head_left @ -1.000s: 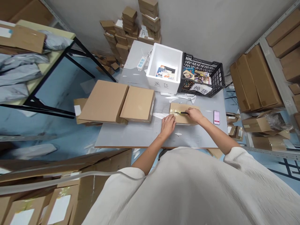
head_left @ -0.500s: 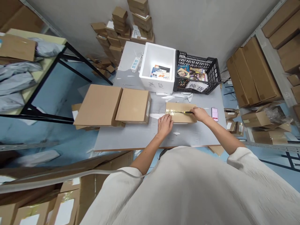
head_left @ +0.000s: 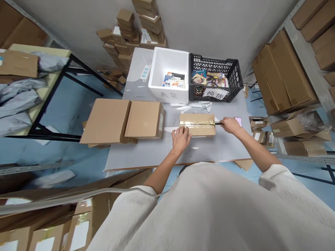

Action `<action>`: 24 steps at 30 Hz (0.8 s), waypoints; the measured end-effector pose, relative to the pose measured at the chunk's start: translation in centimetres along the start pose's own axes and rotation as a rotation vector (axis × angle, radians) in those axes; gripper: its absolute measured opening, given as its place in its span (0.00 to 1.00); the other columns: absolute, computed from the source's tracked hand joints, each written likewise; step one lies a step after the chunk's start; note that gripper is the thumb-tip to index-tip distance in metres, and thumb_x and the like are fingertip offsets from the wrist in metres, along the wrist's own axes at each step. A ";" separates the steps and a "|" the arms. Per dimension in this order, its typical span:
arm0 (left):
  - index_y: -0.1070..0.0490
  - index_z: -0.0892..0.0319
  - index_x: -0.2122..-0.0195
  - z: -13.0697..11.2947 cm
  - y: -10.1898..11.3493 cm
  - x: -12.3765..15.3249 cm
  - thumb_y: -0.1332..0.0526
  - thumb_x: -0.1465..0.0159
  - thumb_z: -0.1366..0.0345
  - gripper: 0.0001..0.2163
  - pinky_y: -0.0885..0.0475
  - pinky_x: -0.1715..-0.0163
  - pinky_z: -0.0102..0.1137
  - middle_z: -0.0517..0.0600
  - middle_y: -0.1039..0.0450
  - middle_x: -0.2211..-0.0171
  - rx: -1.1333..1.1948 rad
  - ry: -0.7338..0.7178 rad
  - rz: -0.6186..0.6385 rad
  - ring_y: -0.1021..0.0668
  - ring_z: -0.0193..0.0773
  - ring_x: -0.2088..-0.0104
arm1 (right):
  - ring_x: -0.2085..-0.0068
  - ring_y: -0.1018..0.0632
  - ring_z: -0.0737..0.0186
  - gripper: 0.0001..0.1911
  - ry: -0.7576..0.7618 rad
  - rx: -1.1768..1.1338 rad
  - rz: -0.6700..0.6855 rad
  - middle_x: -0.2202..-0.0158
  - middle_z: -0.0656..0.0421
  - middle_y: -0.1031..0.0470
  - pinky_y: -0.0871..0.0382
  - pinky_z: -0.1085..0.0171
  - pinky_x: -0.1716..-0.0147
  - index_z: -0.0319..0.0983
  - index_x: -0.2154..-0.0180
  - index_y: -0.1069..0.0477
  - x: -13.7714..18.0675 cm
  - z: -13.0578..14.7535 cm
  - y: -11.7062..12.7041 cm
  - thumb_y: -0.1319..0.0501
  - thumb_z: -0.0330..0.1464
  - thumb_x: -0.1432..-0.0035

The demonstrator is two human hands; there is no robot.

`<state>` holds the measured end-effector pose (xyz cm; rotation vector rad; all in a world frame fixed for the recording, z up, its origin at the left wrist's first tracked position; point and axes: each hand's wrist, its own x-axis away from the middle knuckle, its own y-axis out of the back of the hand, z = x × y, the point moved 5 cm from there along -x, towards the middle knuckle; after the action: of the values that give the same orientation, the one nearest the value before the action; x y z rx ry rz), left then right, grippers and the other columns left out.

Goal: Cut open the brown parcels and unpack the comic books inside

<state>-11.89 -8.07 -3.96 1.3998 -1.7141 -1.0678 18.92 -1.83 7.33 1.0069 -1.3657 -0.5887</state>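
A small taped cardboard box [head_left: 197,124] lies flat on the grey table [head_left: 157,153]. My left hand [head_left: 180,137] presses on the box's near left corner with fingers spread. My right hand [head_left: 230,124] sits just past the box's right end and grips a thin dark-handled knife [head_left: 218,123], whose tip rests at the right end of the tape seam along the box top.
Two larger cardboard boxes [head_left: 125,120] lie to the left. Behind stand a white foam box [head_left: 170,75] and a black crate [head_left: 214,78], both with books inside. A pink phone [head_left: 238,121] lies by my right hand. Shelves of cartons line the right side.
My right hand has drawn the knife rightward along the tape seam, from the box's middle to past its right end. My left hand stayed on the left corner.
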 end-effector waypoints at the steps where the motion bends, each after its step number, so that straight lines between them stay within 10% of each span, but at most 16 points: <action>1: 0.28 0.52 0.26 0.0 0.0 0.0 0.43 0.21 0.56 0.24 0.41 0.24 0.62 0.66 0.25 0.30 -0.012 -0.006 0.005 0.26 0.64 0.29 | 0.42 0.16 0.43 0.21 -0.003 -0.004 0.004 0.40 0.42 0.17 0.27 0.56 0.48 0.40 0.38 0.16 0.1 -0.4 -0.2 0.44 0.36 0.19; 12: 0.25 0.52 0.31 -0.7 -0.3 -0.5 0.41 0.25 0.62 0.22 0.40 0.24 0.65 0.66 0.26 0.33 -0.055 0.007 0.007 0.26 0.65 0.31 | 0.42 0.17 0.44 0.20 0.004 -0.088 -0.022 0.40 0.45 0.16 0.28 0.57 0.52 0.42 0.39 0.16 0.9 -3.8 -1.5 0.42 0.37 0.21; 24: 0.26 0.52 0.33 -7.9 -3.9 -7.3 0.24 0.35 0.59 0.30 0.35 0.27 0.56 0.63 0.27 0.33 -0.027 -0.285 0.270 0.27 0.64 0.30 | 0.47 0.15 0.50 0.20 -0.037 -0.406 -0.087 0.44 0.49 0.12 0.30 0.63 0.55 0.40 0.41 0.16 1.7 -6.1 -3.6 0.42 0.38 0.22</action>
<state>-1.78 -2.68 -4.00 0.9980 -2.0151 -1.1721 25.85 -3.53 5.74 0.7298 -1.1755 -0.9124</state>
